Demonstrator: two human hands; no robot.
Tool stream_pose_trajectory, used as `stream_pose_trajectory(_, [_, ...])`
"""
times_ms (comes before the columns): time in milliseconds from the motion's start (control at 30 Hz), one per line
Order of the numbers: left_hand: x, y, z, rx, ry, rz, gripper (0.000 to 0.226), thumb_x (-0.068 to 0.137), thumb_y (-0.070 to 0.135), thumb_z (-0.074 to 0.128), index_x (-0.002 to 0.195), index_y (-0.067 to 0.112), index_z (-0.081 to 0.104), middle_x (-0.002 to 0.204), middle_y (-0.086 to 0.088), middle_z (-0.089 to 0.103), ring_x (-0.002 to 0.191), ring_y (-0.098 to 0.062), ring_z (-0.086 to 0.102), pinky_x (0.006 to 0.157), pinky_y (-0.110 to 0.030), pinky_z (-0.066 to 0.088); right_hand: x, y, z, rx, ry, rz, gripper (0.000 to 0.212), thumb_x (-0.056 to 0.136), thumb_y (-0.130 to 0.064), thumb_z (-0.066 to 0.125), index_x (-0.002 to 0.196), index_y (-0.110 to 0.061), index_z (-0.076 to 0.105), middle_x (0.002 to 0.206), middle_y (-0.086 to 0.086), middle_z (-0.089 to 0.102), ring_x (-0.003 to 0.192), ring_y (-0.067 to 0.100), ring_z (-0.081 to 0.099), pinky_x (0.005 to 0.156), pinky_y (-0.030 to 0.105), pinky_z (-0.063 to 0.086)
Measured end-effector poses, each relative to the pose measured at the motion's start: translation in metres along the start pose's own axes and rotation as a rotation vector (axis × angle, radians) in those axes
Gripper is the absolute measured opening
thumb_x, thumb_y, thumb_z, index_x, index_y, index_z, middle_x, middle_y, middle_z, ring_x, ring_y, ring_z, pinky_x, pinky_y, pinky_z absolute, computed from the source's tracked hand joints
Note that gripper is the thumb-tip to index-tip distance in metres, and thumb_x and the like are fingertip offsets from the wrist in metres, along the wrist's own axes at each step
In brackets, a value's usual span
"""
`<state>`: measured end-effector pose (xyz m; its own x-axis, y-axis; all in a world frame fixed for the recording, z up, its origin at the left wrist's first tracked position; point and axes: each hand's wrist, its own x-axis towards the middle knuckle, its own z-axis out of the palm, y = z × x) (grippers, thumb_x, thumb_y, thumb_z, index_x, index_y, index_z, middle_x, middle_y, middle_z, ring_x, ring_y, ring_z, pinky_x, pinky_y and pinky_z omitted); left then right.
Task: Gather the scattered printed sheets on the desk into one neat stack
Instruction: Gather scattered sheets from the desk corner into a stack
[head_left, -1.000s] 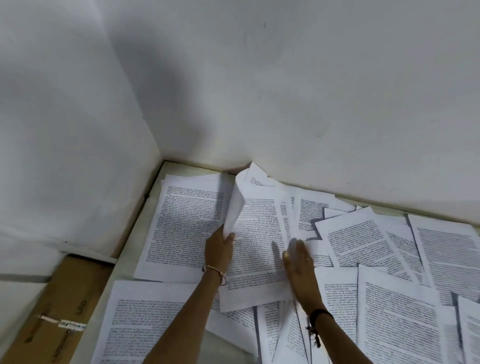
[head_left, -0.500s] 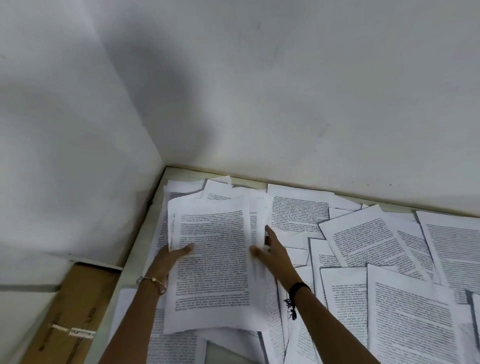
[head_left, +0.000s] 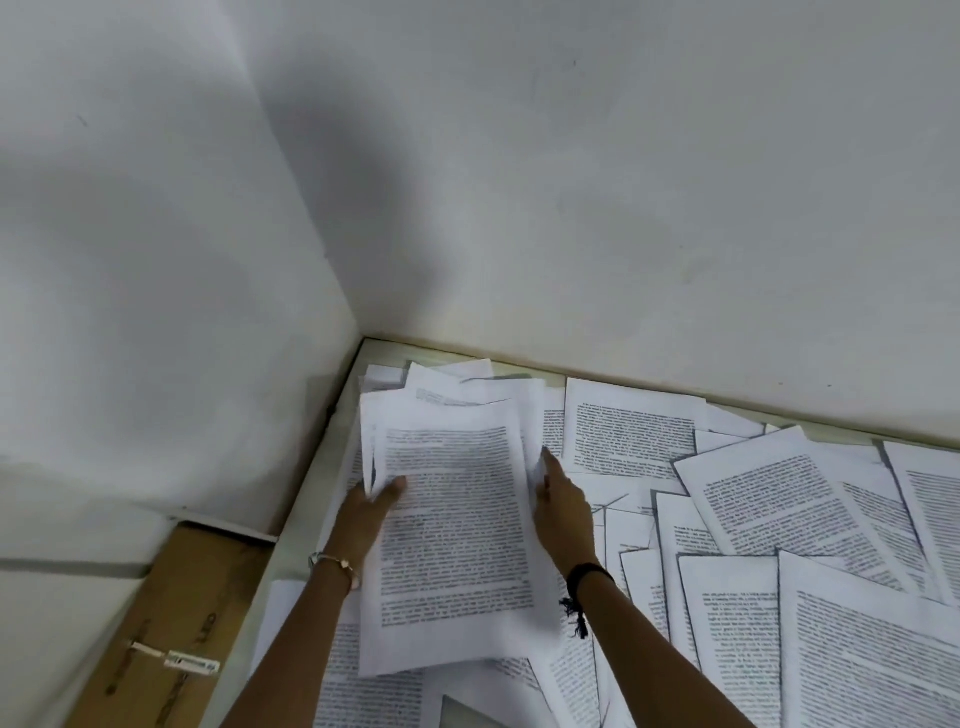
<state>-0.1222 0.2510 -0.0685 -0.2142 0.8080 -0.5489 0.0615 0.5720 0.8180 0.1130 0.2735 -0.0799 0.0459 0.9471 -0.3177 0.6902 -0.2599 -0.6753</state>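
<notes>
Compared with half a second ago, the stack of printed sheets (head_left: 452, 525) shows more edges fanned at its far end. The left grip (head_left: 371, 512), then flat beside it, now pinches its left edge with the thumb on top, while the right grip (head_left: 563, 512) still presses the right edge with nearly straight fingers. The stack is at the left end of the pale bench (head_left: 330, 467), over other loose sheets (head_left: 779, 519), in a corner of white walls (head_left: 623, 208); brown cardboard (head_left: 176, 623) is at the lower left.
</notes>
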Motion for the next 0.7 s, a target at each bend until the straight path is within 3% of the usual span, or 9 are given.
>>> stream_pose_trajectory(100, [0.013, 0.019, 0.000, 0.033, -0.024, 0.022, 0.036, 0.083, 0.036, 0.064, 0.114, 0.019, 0.062, 0.106, -0.005, 0.069, 0.099, -0.022, 0.066, 0.092, -0.035, 0.051, 0.003, 0.001, 0.005, -0.016, -0.125, -0.016, 0.055, 0.097, -0.007, 0.038, 0.149, -0.019, 0.024, 0.119, 0.010, 0.064, 0.095, 0.022, 0.065, 0.075, 0.027, 0.052])
stream_pose_trajectory(200, [0.023, 0.028, -0.001, 0.149, 0.184, 0.105, 0.042, 0.082, 0.043, 0.062, 0.110, 0.011, 0.061, 0.099, -0.006, 0.069, 0.087, -0.022, 0.066, 0.075, -0.030, 0.052, 0.003, 0.002, 0.009, 0.038, 0.026, 0.024, 0.036, 0.097, -0.010, 0.036, 0.132, -0.016, 0.043, 0.083, 0.004, 0.063, 0.073, 0.023, 0.062, 0.059, 0.025, 0.048])
stream_pose_trajectory(233, [0.024, 0.028, -0.002, 0.206, 0.265, 0.115, 0.041, 0.082, 0.043, 0.061, 0.100, 0.006, 0.064, 0.092, -0.010, 0.070, 0.079, -0.022, 0.064, 0.065, -0.026, 0.048, 0.002, 0.002, 0.010, 0.048, 0.122, 0.024, 0.028, 0.098, -0.012, 0.034, 0.121, -0.012, 0.048, 0.084, 0.002, 0.059, 0.076, 0.021, 0.058, 0.062, 0.023, 0.044])
stream_pose_trajectory(300, [0.029, 0.018, -0.007, 0.379, 0.343, 0.143, 0.055, 0.078, 0.055, 0.059, 0.077, 0.000, 0.065, 0.079, -0.017, 0.070, 0.065, -0.024, 0.061, 0.052, -0.022, 0.040, 0.000, 0.004, 0.014, -0.009, 0.104, -0.020, 0.027, 0.097, -0.016, 0.034, 0.117, -0.006, 0.047, 0.104, 0.007, 0.054, 0.093, 0.019, 0.050, 0.075, 0.027, 0.045])
stream_pose_trajectory(333, [0.034, 0.007, -0.011, 0.475, 0.365, 0.132, 0.066, 0.073, 0.064, 0.056, 0.074, -0.001, 0.064, 0.078, -0.019, 0.068, 0.066, -0.028, 0.061, 0.052, -0.026, 0.043, -0.002, 0.005, 0.016, -0.055, 0.013, -0.056, 0.030, 0.097, -0.017, 0.036, 0.123, -0.004, 0.044, 0.118, 0.009, 0.048, 0.101, 0.018, 0.046, 0.085, 0.030, 0.048])
stream_pose_trajectory(400, [0.038, -0.005, -0.016, 0.510, 0.370, 0.034, 0.078, 0.065, 0.071, 0.059, 0.091, -0.003, 0.060, 0.091, -0.023, 0.065, 0.082, -0.039, 0.062, 0.066, -0.042, 0.052, -0.007, 0.005, 0.018, -0.089, -0.101, -0.072, 0.045, 0.096, -0.018, 0.044, 0.138, -0.006, 0.034, 0.133, 0.007, 0.038, 0.118, 0.021, 0.044, 0.096, 0.030, 0.046])
stream_pose_trajectory(500, [0.028, 0.008, -0.012, 0.333, 0.259, -0.082, 0.067, 0.069, 0.051, 0.072, 0.114, 0.005, 0.052, 0.102, -0.010, 0.063, 0.095, -0.032, 0.063, 0.082, -0.042, 0.053, -0.006, 0.009, 0.018, -0.088, 0.007, -0.028, 0.055, 0.094, -0.016, 0.048, 0.144, -0.010, 0.028, 0.138, 0.011, 0.036, 0.122, 0.027, 0.041, 0.097, 0.033, 0.045])
stream_pose_trajectory(633, [0.026, 0.025, -0.007, 0.308, 0.136, 0.018, 0.033, 0.071, 0.026, 0.077, 0.096, 0.005, 0.071, 0.094, -0.013, 0.072, 0.088, -0.028, 0.069, 0.081, -0.036, 0.054, -0.010, 0.009, 0.017, -0.178, -0.179, -0.185, 0.053, 0.097, -0.016, 0.043, 0.147, -0.010, 0.027, 0.147, 0.011, 0.033, 0.134, 0.025, 0.033, 0.110, 0.034, 0.037])
stream_pose_trajectory(700, [0.027, 0.028, -0.004, 0.313, 0.162, 0.078, 0.033, 0.068, 0.015, 0.079, 0.096, 0.001, 0.069, 0.094, -0.013, 0.072, 0.089, -0.028, 0.069, 0.082, -0.038, 0.055, -0.014, 0.011, 0.015, -0.173, -0.135, -0.185, 0.056, 0.097, -0.018, 0.043, 0.149, -0.013, 0.024, 0.148, 0.009, 0.034, 0.135, 0.025, 0.032, 0.113, 0.033, 0.032])
